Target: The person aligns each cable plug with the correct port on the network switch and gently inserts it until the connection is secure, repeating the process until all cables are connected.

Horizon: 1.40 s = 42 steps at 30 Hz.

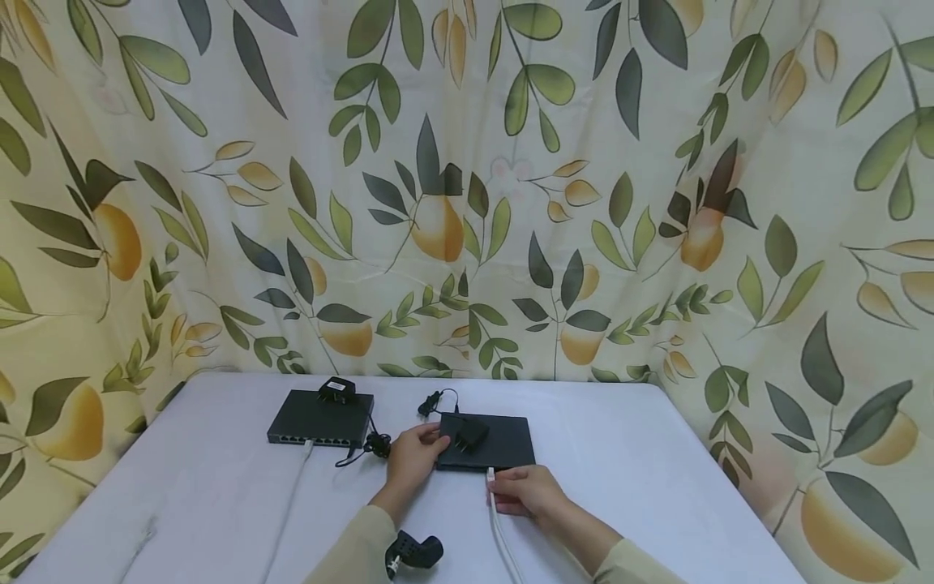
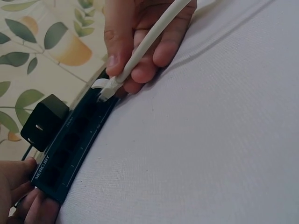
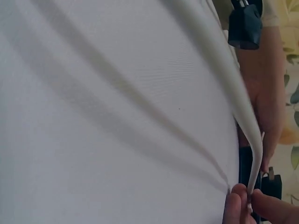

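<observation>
A black network switch (image 1: 507, 438) marked MERCURY sits on the white-covered table, its row of ports facing the near side. My left hand (image 1: 412, 461) grips its left end, thumb on top and fingers beneath in the left wrist view. With thumb and fingers, my right hand (image 1: 529, 491) pinches a white network cable (image 1: 499, 527) just behind its plug. That clear plug (image 2: 108, 91) is at a port near the switch's right end; how deep it sits I cannot tell. A black power adapter (image 2: 44, 122) rests on top of the switch.
To the left stands a second black switch (image 1: 302, 415) with another adapter (image 1: 337, 389) on top and a white cable (image 1: 288, 503) in its front. A coiled black cord (image 1: 376, 444) lies between the switches. Behind the table hangs a leaf-patterned curtain (image 1: 467, 243).
</observation>
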### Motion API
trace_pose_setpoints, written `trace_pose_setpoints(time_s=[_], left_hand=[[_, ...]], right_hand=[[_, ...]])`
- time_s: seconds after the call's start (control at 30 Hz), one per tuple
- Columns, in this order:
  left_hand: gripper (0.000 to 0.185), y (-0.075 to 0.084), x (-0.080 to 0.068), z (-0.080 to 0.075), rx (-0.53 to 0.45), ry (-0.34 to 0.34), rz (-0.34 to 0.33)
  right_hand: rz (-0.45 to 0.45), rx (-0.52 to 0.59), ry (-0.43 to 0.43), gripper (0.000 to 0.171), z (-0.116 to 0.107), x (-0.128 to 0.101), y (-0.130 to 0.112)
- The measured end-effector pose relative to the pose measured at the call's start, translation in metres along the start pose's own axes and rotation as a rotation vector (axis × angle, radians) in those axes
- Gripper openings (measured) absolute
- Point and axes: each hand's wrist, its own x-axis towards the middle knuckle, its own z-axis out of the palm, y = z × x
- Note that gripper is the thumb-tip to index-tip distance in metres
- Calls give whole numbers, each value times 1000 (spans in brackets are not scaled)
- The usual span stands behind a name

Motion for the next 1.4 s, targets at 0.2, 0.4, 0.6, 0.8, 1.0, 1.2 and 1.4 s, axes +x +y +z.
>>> trace_pose_setpoints(time_s=[0.2,0.4,0.6,0.8,1.0,1.2,1.4], left_hand=[[35,-7,-2,3,10,5,-3],[35,-14,0,6,12,9,16],[35,-12,1,5,16,16,12],[34,-6,4,5,22,18,16],[34,-5,3,7,29,0,29],[28,1,-1,-7,20,-39,62],[26,29,8,-33,176,-80,150]], right_hand=[[12,21,-23,31,-2,-5,8],[-11,56,-51,32,-2,-8,15],[1,70,-69,29,-2,-11,15],[10,53,-73,29,-5,-13,10],[16,33,-90,29,-7,-14,12],[6,-48,-111,28,-9,-21,6],[-78,-218,-32,33,-27,-22,-27]])
